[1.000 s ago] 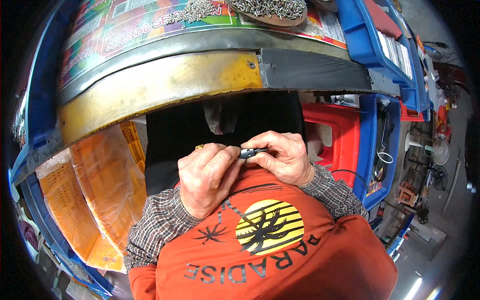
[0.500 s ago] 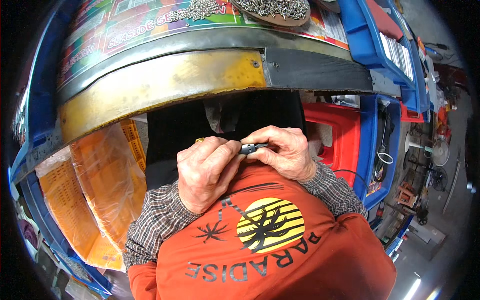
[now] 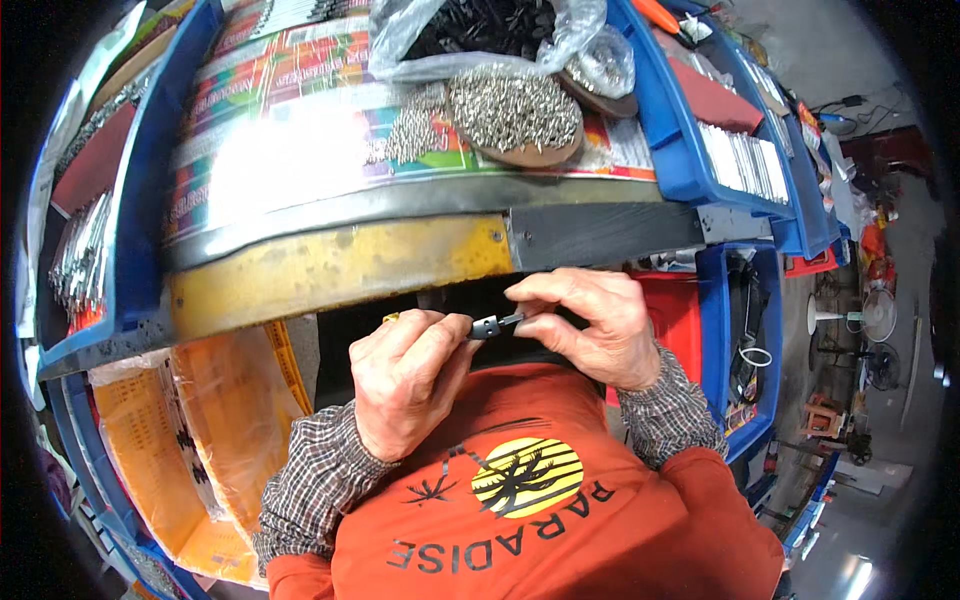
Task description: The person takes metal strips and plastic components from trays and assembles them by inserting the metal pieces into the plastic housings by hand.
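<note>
My left hand (image 3: 408, 372) is closed round a small dark grey cylindrical piece (image 3: 485, 328), pinching it between thumb and fingertips. Little holes show in its side, and a thin silvery tip sticks out toward the right; its other end is hidden in my fingers. Close to that tip is my right hand (image 3: 605, 325), thumb and forefinger apart on either side of it. Whether the thumb brushes the tip I cannot tell. Both hands are above my lap, just in front of the workbench edge (image 3: 350, 262).
On the bench lie a heap of small metal pins (image 3: 515, 112) on a round brown board and a clear bag (image 3: 400, 55) of black parts. Blue bins (image 3: 670, 130) with flat metal pieces stand right; another blue bin (image 3: 140, 190) is left. An orange crate (image 3: 235, 420) sits below.
My right thumb and forefinger have parted from the tip of the grey piece, which my left hand still holds. The view has tipped up, bringing more of the bench top into sight.
</note>
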Action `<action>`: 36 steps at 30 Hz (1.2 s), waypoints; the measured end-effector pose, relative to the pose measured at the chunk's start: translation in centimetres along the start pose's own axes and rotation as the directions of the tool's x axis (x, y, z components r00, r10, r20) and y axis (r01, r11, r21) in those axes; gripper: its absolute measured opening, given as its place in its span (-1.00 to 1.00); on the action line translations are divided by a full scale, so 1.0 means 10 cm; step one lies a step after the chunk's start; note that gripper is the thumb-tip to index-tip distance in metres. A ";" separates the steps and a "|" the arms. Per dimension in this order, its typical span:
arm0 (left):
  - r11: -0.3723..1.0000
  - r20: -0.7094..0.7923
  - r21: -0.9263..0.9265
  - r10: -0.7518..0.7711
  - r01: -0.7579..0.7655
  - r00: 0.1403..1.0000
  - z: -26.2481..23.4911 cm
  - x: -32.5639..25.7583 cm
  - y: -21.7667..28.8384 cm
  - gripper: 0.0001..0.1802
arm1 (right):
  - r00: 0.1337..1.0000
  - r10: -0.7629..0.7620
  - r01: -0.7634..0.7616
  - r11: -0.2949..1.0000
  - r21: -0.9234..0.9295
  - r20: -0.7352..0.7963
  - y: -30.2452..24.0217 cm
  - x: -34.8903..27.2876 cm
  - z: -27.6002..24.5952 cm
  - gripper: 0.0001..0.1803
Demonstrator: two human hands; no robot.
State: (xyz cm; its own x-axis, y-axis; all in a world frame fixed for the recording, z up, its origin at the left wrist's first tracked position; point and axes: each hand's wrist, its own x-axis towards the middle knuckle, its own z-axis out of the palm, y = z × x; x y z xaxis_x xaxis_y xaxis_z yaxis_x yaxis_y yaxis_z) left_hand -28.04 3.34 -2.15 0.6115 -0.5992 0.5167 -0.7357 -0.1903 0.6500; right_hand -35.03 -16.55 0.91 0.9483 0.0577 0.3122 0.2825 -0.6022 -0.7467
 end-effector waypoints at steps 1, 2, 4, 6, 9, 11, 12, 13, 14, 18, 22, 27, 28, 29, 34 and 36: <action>1.000 -0.008 0.005 0.013 -0.013 1.000 -0.03 0.03 0.00 -0.74 | 0.999 -0.039 0.038 0.998 -0.043 -0.021 -0.01 0.08 -0.06 -0.73; 1.000 -0.004 0.009 0.000 0.000 1.000 -0.06 0.06 0.01 -0.74 | 0.993 -0.099 0.091 0.990 -0.104 -0.071 0.00 0.14 -0.09 -0.75; 1.000 -0.016 0.020 -0.011 0.012 1.000 -0.09 0.07 0.01 -0.73 | 0.973 -0.170 0.124 0.956 -0.264 -0.156 0.00 0.27 -0.14 -0.79; 0.999 -0.024 0.029 -0.027 0.028 0.999 -0.14 0.09 0.01 -0.75 | 0.952 -0.198 0.098 0.920 -0.379 -0.233 0.07 0.39 -0.15 -0.78; 0.998 -0.048 0.056 -0.039 0.042 0.998 -0.20 0.12 0.00 -0.78 | 0.938 -0.216 0.063 0.874 -0.481 -0.269 0.23 0.52 -0.19 -0.74; 0.991 -0.029 0.070 -0.111 0.112 0.993 -0.24 0.12 -0.01 -0.78 | 0.932 -0.254 0.045 0.790 -0.611 -0.260 0.29 0.59 -0.22 -0.71; 0.990 -0.033 0.084 -0.108 0.111 0.994 -0.25 0.12 -0.03 -0.79 | 0.944 -0.212 0.014 0.791 -0.612 -0.251 0.32 0.61 -0.21 -0.70; 0.990 -0.033 0.085 -0.108 0.110 0.994 -0.25 0.12 -0.04 -0.79 | 0.944 -0.213 0.015 0.791 -0.612 -0.252 0.33 0.62 -0.21 -0.70; 0.990 -0.038 0.085 -0.107 0.110 0.994 -0.26 0.13 -0.04 -0.79 | 0.947 -0.202 0.000 0.780 -0.626 -0.251 0.34 0.63 -0.20 -0.70; 0.989 -0.030 0.090 -0.116 0.118 0.993 -0.26 0.12 -0.06 -0.78 | 0.952 -0.163 -0.046 0.762 -0.645 -0.261 0.35 0.65 -0.17 -0.69; 0.989 -0.040 0.084 -0.122 0.125 0.992 -0.26 0.11 -0.06 -0.78 | 0.956 -0.156 -0.045 0.759 -0.649 -0.249 0.35 0.66 -0.16 -0.69; 0.989 -0.038 0.081 -0.121 0.124 0.992 -0.24 0.10 -0.05 -0.78 | 0.941 -0.169 -0.031 0.820 -0.571 -0.294 0.40 0.65 -0.16 -0.77; 0.989 -0.037 0.080 -0.121 0.124 0.992 -0.24 0.10 -0.05 -0.78 | 0.941 -0.168 -0.032 0.820 -0.571 -0.294 0.40 0.65 -0.17 -0.77; 0.990 -0.033 0.079 -0.117 0.120 0.993 -0.24 0.10 -0.04 -0.78 | 0.939 -0.163 -0.033 0.834 -0.552 -0.302 0.39 0.65 -0.17 -0.79; 0.993 -0.022 0.052 -0.102 0.103 0.995 -0.22 0.09 -0.02 -0.72 | 0.953 -0.056 -0.076 0.906 -0.416 -0.297 0.40 0.67 -0.22 -0.88; 0.993 -0.020 0.060 -0.102 0.103 0.995 -0.22 0.09 0.01 -0.74 | 0.958 -0.035 -0.081 0.919 -0.386 -0.283 0.41 0.68 -0.23 -0.89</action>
State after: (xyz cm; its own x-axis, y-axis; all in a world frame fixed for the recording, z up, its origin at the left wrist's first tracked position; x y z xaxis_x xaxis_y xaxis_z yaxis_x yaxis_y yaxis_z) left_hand -26.92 4.53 -0.43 0.6894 -0.5608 0.4585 -0.6846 -0.2976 0.6654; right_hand -27.75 -20.44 1.36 0.8580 -0.1494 0.4914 0.1267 -0.8656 -0.4844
